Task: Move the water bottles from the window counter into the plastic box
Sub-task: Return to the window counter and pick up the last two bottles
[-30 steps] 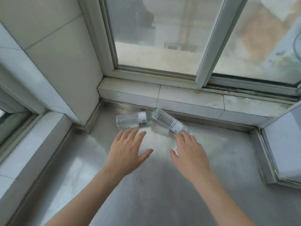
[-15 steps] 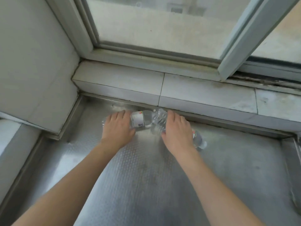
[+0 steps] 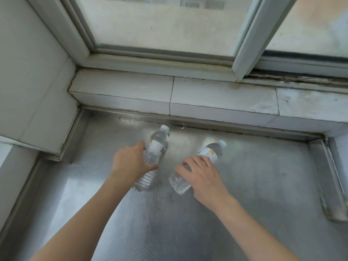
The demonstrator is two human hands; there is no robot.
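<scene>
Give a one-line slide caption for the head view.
Left hand and right hand each grip a water bottle on the steel window counter.

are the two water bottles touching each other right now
Apart. The head view shows bare metal counter between the left bottle and the right bottle.

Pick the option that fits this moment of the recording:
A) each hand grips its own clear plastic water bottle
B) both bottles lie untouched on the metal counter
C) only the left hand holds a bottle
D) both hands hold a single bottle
A: the left hand is curled round one clear plastic water bottle, and the right hand is curled round the second clear bottle, both with white caps pointing toward the window.
</scene>
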